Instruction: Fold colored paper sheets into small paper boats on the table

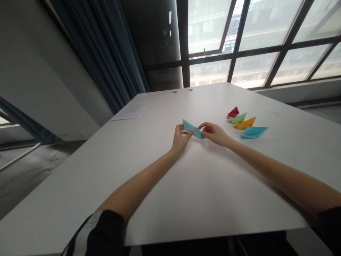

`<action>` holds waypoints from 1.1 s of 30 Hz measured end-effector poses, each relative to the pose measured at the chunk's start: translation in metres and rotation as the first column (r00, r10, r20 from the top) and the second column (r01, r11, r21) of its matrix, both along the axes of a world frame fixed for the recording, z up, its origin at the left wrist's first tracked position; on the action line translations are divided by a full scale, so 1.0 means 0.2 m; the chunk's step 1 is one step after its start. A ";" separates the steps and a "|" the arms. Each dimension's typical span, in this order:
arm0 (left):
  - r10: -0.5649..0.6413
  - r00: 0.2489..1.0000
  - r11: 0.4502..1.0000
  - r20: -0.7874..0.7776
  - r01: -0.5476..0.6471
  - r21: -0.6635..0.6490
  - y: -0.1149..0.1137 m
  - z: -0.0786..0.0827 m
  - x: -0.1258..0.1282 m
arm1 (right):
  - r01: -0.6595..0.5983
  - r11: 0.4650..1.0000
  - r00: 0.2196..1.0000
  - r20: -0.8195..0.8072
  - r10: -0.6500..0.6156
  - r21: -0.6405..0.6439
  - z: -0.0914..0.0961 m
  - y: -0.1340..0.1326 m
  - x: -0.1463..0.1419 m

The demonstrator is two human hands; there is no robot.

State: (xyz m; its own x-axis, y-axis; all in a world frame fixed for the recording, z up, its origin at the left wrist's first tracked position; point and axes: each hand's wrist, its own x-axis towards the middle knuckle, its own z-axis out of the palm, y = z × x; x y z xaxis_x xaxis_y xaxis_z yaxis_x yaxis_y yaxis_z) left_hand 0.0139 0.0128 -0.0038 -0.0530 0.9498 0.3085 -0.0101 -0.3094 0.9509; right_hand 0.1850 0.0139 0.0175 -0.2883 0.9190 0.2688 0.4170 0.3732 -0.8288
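Note:
A light blue folded paper piece [192, 128] is held between both hands just above the white table [202, 185]. My left hand [180, 138] pinches its left part with thumb and fingers closed. My right hand [213, 133] pinches its right end, fingers curled round it. To the right, a row of finished paper boats lies on the table: red [233, 112], green [238, 117], yellow [245, 123] and turquoise [254, 132]. The boats are apart from both hands.
A white printed sheet [131, 111] lies at the table's far left corner. Dark curtains [106, 53] hang at the left, and large windows [261, 39] stand behind the table. The table's near edge runs just in front of my sleeves.

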 end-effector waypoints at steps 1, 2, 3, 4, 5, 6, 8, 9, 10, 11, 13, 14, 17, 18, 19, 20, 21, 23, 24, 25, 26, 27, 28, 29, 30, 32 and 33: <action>0.027 0.999 0.999 -0.018 -0.026 0.036 0.01 0.00 -0.01 | 0.002 0.999 0.997 0.080 -0.006 0.049 0.02 0.00 0.01; 0.046 0.998 0.997 -0.046 -0.043 0.061 0.02 0.00 -0.02 | -0.009 0.996 0.988 0.156 -0.006 0.093 0.03 0.00 0.03; 0.059 0.995 0.995 -0.083 -0.052 0.082 0.02 0.00 -0.04 | -0.030 0.991 0.974 0.227 -0.001 0.132 0.04 0.00 0.04; 0.071 0.990 0.993 -0.124 -0.058 0.103 0.03 0.00 -0.05 | -0.058 0.984 0.957 0.291 0.007 0.166 0.06 0.00 0.04; 0.080 0.983 0.990 -0.164 -0.059 0.125 0.03 0.00 -0.06 | -0.088 0.978 0.937 0.348 0.016 0.191 0.06 0.00 0.05; 0.085 0.975 0.988 -0.203 -0.055 0.147 0.03 0.00 -0.07 | -0.118 0.971 0.917 0.398 0.025 0.209 0.07 0.00 0.06; 0.080 0.955 0.983 -0.286 -0.028 0.181 0.02 -0.01 -0.08 | -0.168 0.959 0.878 0.477 0.041 0.228 0.07 0.00 0.07; 0.068 0.940 0.982 -0.334 -0.003 0.190 0.02 -0.01 -0.08 | -0.189 0.954 0.859 0.509 0.047 0.231 0.07 0.01 0.07; 0.056 0.920 0.981 -0.389 0.023 0.194 0.02 -0.01 -0.08 | -0.209 0.950 0.841 0.538 0.054 0.232 0.07 0.01 0.08; 0.046 0.896 0.980 -0.443 0.045 0.193 0.02 -0.01 -0.08 | -0.224 0.946 0.826 0.561 0.058 0.233 0.06 0.02 0.09; 0.038 0.849 0.982 -0.527 0.067 0.178 0.01 -0.01 -0.09 | -0.246 0.942 0.803 0.592 0.065 0.230 0.06 0.03 0.09; 0.037 0.832 0.983 -0.553 0.069 0.170 0.01 -0.01 -0.09 | -0.253 0.940 0.797 0.600 0.069 0.228 0.05 0.03 0.10; 0.034 0.809 0.985 -0.587 0.072 0.157 0.00 0.00 -0.09 | -0.266 0.939 0.795 0.600 0.086 0.218 0.05 0.02 0.10; 0.025 0.804 0.985 -0.594 0.081 0.150 -0.01 0.00 -0.09 | -0.264 0.941 0.798 0.595 0.092 0.209 0.06 0.02 0.10; 0.010 0.799 0.985 -0.601 0.095 0.142 -0.01 0.00 -0.09 | -0.258 0.946 0.803 0.588 0.096 0.198 0.06 0.02 0.10; -0.010 0.795 0.985 -0.607 0.114 0.133 -0.02 0.00 -0.09 | -0.251 0.950 0.807 0.582 0.099 0.187 0.06 0.01 0.10; -0.032 0.791 0.983 -0.612 0.136 0.126 -0.02 0.01 -0.08 | -0.247 0.952 0.809 0.579 0.099 0.182 0.07 0.01 0.09; -0.065 0.785 0.977 -0.617 0.177 0.122 -0.03 0.01 -0.08 | -0.251 0.947 0.805 0.587 0.089 0.201 0.07 0.00 0.09; -0.077 0.782 0.974 -0.618 0.193 0.122 -0.03 0.01 -0.08 | -0.259 0.940 0.796 0.600 0.078 0.221 0.07 0.00 0.08; -0.085 0.780 0.971 -0.620 0.204 0.122 -0.03 0.01 -0.08 | -0.268 0.932 0.786 0.615 0.066 0.242 0.07 0.00 0.08; -0.093 0.777 0.970 -0.622 0.212 0.120 -0.04 0.01 -0.08 | -0.276 0.926 0.772 0.633 0.053 0.258 0.07 0.00 0.08; -0.100 0.774 0.969 -0.626 0.219 0.117 -0.04 0.01 -0.07 | -0.279 0.923 0.758 0.651 0.041 0.266 0.07 0.00 0.07; -0.106 0.769 0.968 -0.630 0.226 0.113 -0.04 0.01 -0.07 | -0.278 0.923 0.743 0.668 0.031 0.265 0.07 0.00 0.07; -0.111 0.765 0.967 -0.634 0.232 0.110 -0.04 0.01 -0.07 | -0.274 0.926 0.729 0.684 0.024 0.260 0.07 0.00 0.07; -0.118 0.763 0.965 -0.636 0.238 0.107 -0.04 0.00 -0.07 | -0.269 0.929 0.715 0.699 0.016 0.253 0.07 0.00 0.06; -0.135 0.761 0.963 -0.634 0.252 0.098 -0.04 0.00 -0.07 | -0.253 0.937 0.687 0.727 -0.001 0.241 0.06 0.00 0.05; -0.145 0.761 0.961 -0.633 0.260 0.092 -0.04 0.00 -0.07 | -0.244 0.941 0.673 0.739 -0.010 0.236 0.06 0.00 0.04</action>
